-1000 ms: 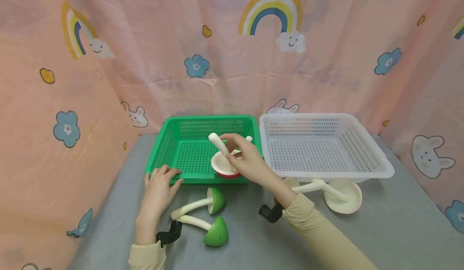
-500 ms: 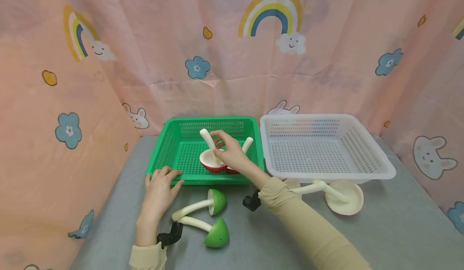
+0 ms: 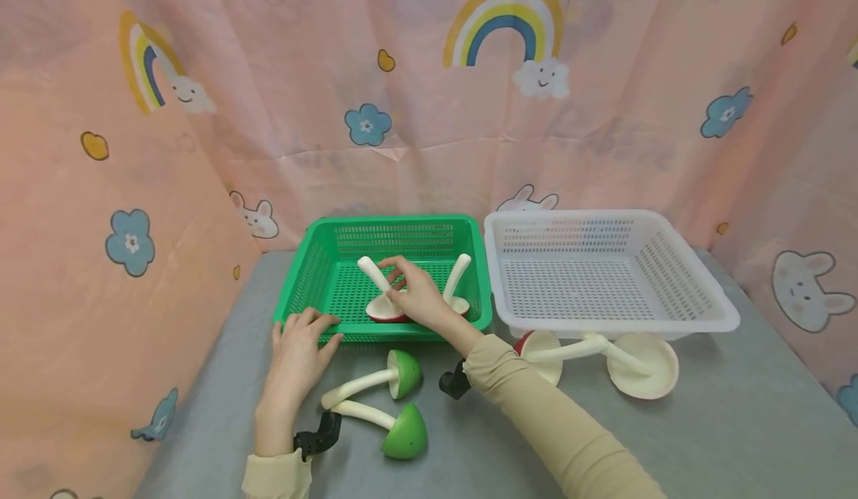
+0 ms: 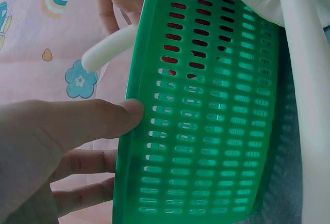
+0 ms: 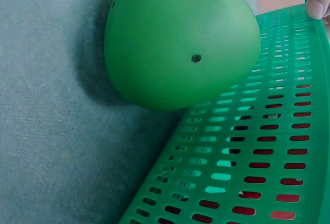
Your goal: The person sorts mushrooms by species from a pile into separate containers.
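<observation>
Red-capped mushroom (image 3: 384, 308): in the green basket (image 3: 402, 219), near side, cap down, pale underside facing up, white stem leaning up to the left. Right hand (image 3: 424, 298) is on it, reaching over the near rim; the mushroom sits just left of that hand, stem pinched between thumb and bent fingers, the fingers only slightly apart. Thumb is low on the stem, just above the cap; the stem's top end sticks out past the fingertips. Second red-capped mushroom (image 3: 456, 278) stands on the other side of the same hand, also in the basket, stem leaning right, cap partly hidden by the hand. Red shows through the slots in both wrist views.

Left hand (image 3: 299, 346) grips the basket's near rim by its left corner, thumb on the outside, fingers over the inside, gap narrow.

On the grey table (image 3: 442, 469), in front of the basket: two green-capped mushrooms, upper one (image 3: 404, 374) and lower one (image 3: 406, 433), on their sides, stem ends together near the left wrist. White basket (image 3: 630, 327) stands just right of the green one. Before it, two more mushrooms, left one (image 3: 544, 356) red-edged, right one (image 3: 642, 365) pale side up, stem ends meeting. Printed pink curtain (image 3: 429, 175) behind.
</observation>
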`<state>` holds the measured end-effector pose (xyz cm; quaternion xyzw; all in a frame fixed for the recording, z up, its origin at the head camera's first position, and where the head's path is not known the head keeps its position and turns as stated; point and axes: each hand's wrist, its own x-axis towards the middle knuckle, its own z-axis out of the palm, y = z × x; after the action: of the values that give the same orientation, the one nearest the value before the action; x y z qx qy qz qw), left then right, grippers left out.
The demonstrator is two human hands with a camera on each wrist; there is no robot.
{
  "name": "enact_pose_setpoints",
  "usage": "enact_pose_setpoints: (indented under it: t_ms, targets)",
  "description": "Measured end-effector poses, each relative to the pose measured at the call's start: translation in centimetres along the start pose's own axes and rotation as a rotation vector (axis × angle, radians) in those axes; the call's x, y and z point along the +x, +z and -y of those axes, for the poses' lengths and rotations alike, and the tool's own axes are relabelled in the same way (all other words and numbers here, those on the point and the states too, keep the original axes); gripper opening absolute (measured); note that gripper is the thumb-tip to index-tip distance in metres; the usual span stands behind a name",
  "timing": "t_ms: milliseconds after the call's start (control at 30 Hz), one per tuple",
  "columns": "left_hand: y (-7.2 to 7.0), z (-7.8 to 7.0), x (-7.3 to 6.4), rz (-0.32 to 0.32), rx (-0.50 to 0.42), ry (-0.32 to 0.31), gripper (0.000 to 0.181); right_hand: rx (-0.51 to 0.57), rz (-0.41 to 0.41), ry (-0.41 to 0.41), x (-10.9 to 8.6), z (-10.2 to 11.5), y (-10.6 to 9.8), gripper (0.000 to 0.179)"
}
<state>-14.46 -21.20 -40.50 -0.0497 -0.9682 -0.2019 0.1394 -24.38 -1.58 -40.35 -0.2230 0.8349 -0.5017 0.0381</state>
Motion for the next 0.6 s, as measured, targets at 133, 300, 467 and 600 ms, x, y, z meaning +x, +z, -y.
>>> enact_pose_setpoints:
  t_ms: [133, 300, 467, 600]
  targets:
    - [0.1, 0.1, 0.0, 0.001, 0.0, -0.003, 0.022, -0.026, 0.026, 0.004, -0.3, 0.0, -0.1, 0.043]
    - [0.2, 0.1, 0.1, -0.001, -0.009, -0.001, 0.021, -0.121, -0.02, -0.004, -1.1, -0.3, -1.4, 0.04]
    - [0.2, 0.1, 0.0, -0.005, -0.013, -0.001, 0.022, -0.137, -0.086, -0.003, -2.4, -0.4, -3.3, 0.034]
    - [0.2, 0.1, 0.0, -0.006, -0.011, 0.0, 0.022, -0.166, -0.112, -0.038, -4.1, -0.5, -4.8, 0.028]
